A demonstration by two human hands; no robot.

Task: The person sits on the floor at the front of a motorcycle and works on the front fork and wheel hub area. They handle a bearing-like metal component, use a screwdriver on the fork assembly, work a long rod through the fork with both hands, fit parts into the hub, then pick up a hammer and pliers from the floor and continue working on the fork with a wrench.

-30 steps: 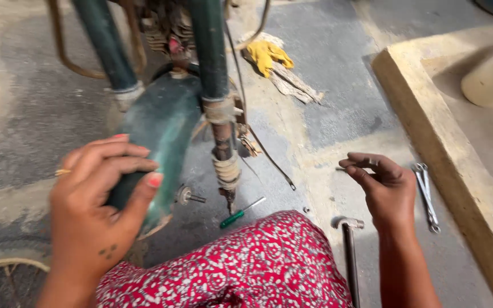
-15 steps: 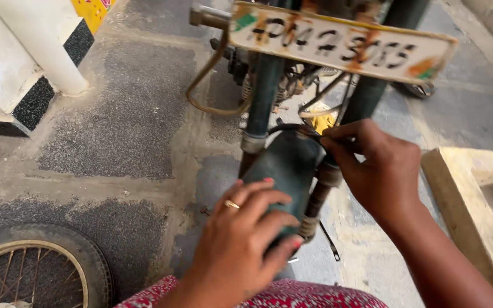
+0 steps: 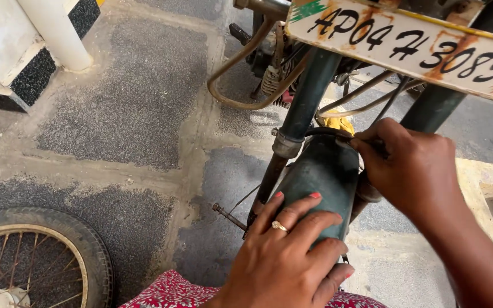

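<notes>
The right hand (image 3: 415, 171) has slid lower onto the black cable (image 3: 329, 132), fingers pinched on it; the left hand (image 3: 289, 256) lies flat, fingers together, on the green mudguard (image 3: 318, 177). If the mudguard shifts, the cable may slip free.

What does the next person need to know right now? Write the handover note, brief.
Left hand: flat on the green mudguard, steadying it between the fork legs.
Right hand: fingertips pinching at the mudguard's top edge, by a black cable; what it grips is hidden.
Around: the front wheel lies on the ground at left; a bare axle bolt sticks out by the fork.
Done: wheel off.
Left: mudguard is in hand, not visibly fixed or freed.
</notes>
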